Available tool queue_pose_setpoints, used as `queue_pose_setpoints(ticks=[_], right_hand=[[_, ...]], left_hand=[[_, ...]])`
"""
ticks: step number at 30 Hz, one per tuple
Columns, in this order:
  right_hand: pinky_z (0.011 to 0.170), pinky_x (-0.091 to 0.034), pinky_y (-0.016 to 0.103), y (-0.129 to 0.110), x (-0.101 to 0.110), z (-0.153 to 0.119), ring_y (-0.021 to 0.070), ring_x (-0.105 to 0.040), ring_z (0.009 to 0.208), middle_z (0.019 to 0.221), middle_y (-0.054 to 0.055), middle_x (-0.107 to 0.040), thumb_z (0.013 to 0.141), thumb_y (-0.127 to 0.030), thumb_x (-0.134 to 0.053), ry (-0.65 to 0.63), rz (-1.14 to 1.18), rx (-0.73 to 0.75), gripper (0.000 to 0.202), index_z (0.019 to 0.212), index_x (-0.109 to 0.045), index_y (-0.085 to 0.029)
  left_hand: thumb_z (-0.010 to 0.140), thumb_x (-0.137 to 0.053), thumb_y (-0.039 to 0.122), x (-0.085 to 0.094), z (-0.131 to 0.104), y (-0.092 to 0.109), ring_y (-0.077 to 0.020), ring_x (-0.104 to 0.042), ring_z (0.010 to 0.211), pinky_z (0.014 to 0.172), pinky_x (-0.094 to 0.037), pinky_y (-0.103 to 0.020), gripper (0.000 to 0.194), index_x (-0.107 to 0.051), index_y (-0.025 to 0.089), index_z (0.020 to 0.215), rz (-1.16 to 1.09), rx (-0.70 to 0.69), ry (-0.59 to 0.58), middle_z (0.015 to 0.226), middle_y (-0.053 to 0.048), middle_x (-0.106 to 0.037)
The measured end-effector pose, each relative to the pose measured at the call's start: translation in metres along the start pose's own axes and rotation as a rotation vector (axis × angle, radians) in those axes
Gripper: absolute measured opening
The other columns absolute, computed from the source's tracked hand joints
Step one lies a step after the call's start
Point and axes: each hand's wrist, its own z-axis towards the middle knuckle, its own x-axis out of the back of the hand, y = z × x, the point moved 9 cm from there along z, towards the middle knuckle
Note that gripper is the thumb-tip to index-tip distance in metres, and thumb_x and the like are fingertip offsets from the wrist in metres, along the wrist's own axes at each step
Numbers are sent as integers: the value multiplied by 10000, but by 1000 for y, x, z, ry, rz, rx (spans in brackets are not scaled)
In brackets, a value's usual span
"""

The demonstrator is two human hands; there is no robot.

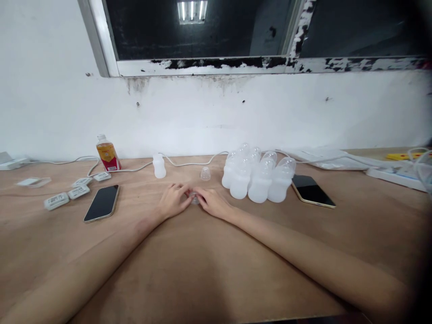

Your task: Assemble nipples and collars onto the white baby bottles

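While both hands meet mid-bench, left hand (173, 199) and right hand (213, 201) pinch a small clear piece (194, 198), mostly hidden; capped bottles (258, 177) at two o'clock.

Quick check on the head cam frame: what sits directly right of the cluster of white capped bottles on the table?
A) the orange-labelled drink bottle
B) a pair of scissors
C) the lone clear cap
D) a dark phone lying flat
D: a dark phone lies flat on the table just right of the bottle cluster; the orange-labelled bottle stands far left and the clear cap lies left of the cluster.
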Motion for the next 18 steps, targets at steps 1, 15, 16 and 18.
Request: queue_pose_setpoints(ticks=[1,15,16,18], right_hand=[[670,-353,229,1,1,0,120,-491,778,910,48,-529,799,-147,-300,16,-2,-1,350,1124,-417,-201],[783,-344,283,-3,9,-1,146,-472,874,1006,65,-501,773,-209,-362,41,135,-41,384,1153,-410,-178],[799,-341,290,0,10,-1,145,-473,885,1007,60,-508,790,-244,-350,56,174,-57,352,1126,-433,-179],[825,-334,309,12,12,0,144,-477,900,989,51,-525,811,-307,-325,98,258,-136,322,1072,-465,-180]], left_hand=[[748,-415,319,7,1,-3,-152,-486,828,790,-332,-289,186,-506,183,835,13,-37,37,823,-21,-555],[565,-621,320,-5,22,-160,-212,-507,944,812,-405,-314,533,-481,63,1010,-771,602,211,1057,-135,-520],[567,-621,326,-9,19,-144,-207,-506,950,817,-408,-305,528,-488,71,1009,-811,573,174,1061,-125,-522],[580,-617,324,-17,12,-105,-204,-492,976,837,-404,-310,534,-479,86,1037,-923,485,73,1084,-110,-511]])
